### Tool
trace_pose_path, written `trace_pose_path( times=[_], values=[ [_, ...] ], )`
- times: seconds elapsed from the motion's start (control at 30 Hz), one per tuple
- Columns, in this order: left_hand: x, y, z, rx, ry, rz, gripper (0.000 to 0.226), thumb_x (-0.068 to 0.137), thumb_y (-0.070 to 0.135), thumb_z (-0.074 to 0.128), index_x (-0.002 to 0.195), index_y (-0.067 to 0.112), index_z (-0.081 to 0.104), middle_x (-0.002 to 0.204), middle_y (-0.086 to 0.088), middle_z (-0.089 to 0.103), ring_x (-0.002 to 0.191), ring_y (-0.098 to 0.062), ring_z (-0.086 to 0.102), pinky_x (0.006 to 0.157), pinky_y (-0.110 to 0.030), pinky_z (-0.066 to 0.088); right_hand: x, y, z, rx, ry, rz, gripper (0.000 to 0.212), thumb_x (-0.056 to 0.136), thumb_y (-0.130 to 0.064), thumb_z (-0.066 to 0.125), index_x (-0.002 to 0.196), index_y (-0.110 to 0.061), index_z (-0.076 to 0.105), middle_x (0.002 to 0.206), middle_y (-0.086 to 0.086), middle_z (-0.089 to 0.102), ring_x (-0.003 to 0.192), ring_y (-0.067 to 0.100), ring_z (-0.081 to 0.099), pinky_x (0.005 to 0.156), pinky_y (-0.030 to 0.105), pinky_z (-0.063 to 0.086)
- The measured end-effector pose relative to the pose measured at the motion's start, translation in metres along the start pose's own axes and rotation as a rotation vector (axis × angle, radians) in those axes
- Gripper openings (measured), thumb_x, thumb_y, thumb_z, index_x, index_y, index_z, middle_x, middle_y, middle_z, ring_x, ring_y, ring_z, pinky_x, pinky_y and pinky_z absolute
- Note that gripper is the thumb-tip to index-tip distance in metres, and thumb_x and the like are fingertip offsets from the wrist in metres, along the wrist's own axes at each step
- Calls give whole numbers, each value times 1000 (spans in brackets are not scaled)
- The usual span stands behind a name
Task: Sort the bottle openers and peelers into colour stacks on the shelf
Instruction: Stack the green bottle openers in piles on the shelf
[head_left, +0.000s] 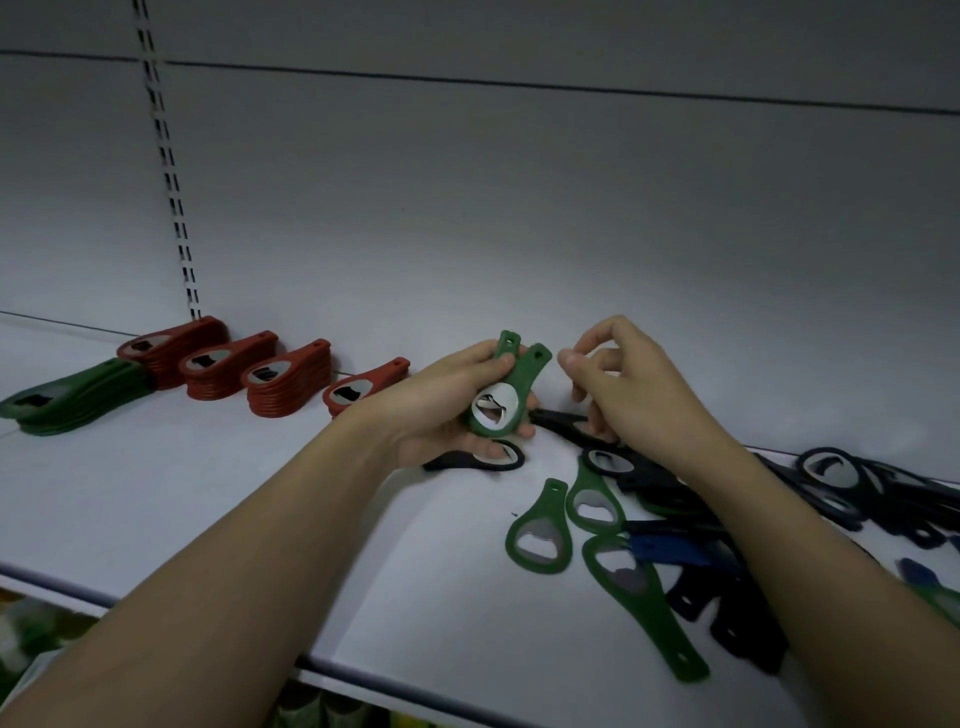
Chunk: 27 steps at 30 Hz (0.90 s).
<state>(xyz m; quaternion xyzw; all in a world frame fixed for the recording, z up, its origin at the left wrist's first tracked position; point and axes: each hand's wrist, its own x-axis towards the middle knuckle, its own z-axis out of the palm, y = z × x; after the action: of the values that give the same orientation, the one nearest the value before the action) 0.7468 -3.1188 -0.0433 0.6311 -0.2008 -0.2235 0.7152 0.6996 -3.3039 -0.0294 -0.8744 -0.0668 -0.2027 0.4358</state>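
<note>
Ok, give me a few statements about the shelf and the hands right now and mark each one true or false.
1. The left hand holds green bottle openers. True.
2. The right hand grips a red opener. False: it holds nothing, its fingers loosely curled.
3. The red stacks stand at the back of the shelf, right of the green stack. True.
4. The loose green openers lie beside the red stacks. False: they lie near the shelf's front edge, by the dark opener pile.
</note>
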Motion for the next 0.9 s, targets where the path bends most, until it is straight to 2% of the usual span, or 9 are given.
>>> trace_pose_path(
  times=[0.1,0.17,0.3,0.4,0.47,0.57,0.7,0.8,0.9],
  values=[
    [3,1,-3,-32,110,40,21,105,32,44,118,22,57,90,-4,70,76,-23,70,45,-24,50,-1,2,-9,-170,-307,-7,8,95,-28,60,92,-25,67,85,-1,68,56,16,62,55,30,51],
    [5,1,-6,-27,152,52,23,103,31,47,119,19,60,92,-1,68,77,-20,68,47,-24,49,-3,2,-13,-279,-486,5,9,94,-28,63,92,-28,72,90,-6,70,67,20,66,66,28,57],
    [5,1,-8,15,153,41,24,101,22,52,120,17,66,100,1,63,87,-17,66,61,-25,55,-6,-4,-18,-320,-663,72,12,87,-34,71,97,-29,74,86,-10,71,68,-1,62,72,23,53],
    [5,0,-7,-16,134,47,18,101,17,52,115,16,63,102,-3,62,90,-18,63,67,-28,58,-8,-3,-17,-463,-739,94,29,77,-45,78,103,-35,69,98,-10,66,84,5,63,81,27,51],
    [6,-1,-7,-57,141,43,14,102,18,51,112,16,60,104,-5,63,88,-21,66,67,-30,58,-10,-4,-14,-507,-748,94,32,76,-45,78,104,-34,66,103,-10,62,86,7,61,78,25,51],
    [6,-2,-7,-46,150,42,14,102,24,50,114,18,56,102,-5,68,83,-21,72,58,-29,57,-12,-5,-11,-444,-743,89,26,80,-36,78,100,-27,65,91,-11,63,70,0,59,62,19,45],
    [6,-2,-5,50,122,8,25,102,30,51,123,19,58,106,-4,69,85,-19,71,55,-27,54,-11,-12,-15,-26,-662,124,20,86,-11,72,100,-6,60,79,5,68,56,10,56,50,20,42],
    [5,-2,-4,-24,57,-59,30,103,28,45,123,10,60,111,-10,70,91,-23,68,74,-35,58,-9,-14,-21,227,-488,100,11,89,-2,66,98,-3,59,73,13,67,59,18,57,52,22,46],
    [4,-3,-2,15,15,-47,29,104,24,45,119,6,62,106,-10,72,89,-21,69,68,-34,59,-5,-12,-24,438,-333,120,10,90,2,63,98,-3,60,73,10,67,65,19,63,54,22,51]
  ],
)
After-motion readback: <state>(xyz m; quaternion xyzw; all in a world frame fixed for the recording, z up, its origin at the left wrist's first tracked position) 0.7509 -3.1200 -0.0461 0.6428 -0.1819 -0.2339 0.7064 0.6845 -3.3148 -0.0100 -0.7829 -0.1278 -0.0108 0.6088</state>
